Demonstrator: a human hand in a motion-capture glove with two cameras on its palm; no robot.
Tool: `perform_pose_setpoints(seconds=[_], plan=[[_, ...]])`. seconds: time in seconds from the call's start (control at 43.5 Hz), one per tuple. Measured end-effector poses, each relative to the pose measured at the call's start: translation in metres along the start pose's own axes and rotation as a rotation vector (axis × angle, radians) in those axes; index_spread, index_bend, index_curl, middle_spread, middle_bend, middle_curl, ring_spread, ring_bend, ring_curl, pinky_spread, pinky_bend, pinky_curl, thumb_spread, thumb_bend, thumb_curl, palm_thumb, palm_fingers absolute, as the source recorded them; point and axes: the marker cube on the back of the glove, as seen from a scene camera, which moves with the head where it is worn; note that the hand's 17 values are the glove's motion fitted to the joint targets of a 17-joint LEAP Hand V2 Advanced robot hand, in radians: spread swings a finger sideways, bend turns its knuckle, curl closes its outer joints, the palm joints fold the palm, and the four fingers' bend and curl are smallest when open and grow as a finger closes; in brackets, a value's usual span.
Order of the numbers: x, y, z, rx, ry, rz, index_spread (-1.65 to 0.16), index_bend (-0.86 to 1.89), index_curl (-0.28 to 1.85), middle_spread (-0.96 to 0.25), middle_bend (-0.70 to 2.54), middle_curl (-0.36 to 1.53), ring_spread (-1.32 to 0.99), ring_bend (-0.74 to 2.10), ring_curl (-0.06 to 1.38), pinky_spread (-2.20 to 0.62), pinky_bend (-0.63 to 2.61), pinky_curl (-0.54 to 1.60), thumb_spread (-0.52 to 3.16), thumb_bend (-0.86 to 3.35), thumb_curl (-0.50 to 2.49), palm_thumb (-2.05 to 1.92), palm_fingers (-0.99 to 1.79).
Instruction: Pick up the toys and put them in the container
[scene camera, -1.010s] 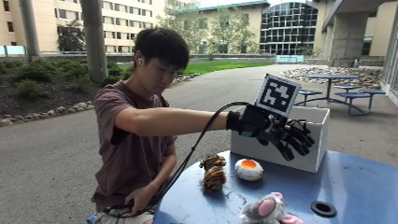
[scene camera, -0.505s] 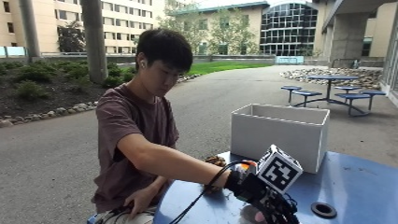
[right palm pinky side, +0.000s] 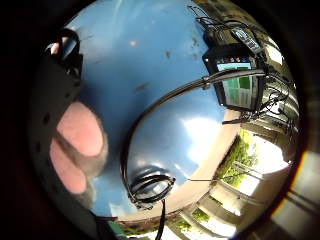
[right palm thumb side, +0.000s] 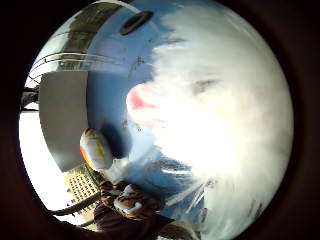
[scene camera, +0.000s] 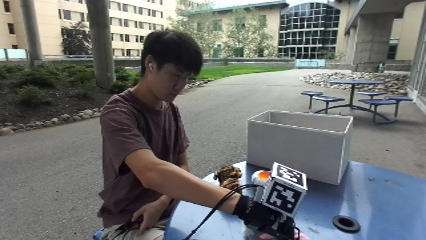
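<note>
Reaching hand (scene camera: 269, 222) onto white plush (right palm thumb side: 220, 130)

outside: faces person across blue table (scene camera: 393, 200) | palm views: close over tabletop | shared: table

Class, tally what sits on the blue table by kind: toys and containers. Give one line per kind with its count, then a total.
Toys: 3 – white plush toy, orange-and-white egg toy, brown striped plush toy.
Containers: 1 – white container.
Total: 4
</note>
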Motion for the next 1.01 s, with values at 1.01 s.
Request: perform_pose_setpoints(seconds=[1.01], plan=[[-0.419, 0.007, -0.332, 0.36, 0.149, -0.411, -0.18, 1.26, 0.73, -0.25, 1.4, 0.83, -0.43, 1.41, 0.63, -0.38, 0.93, 0.47, 0.49, 0.22, 0.86, 0.56, 0.89]])
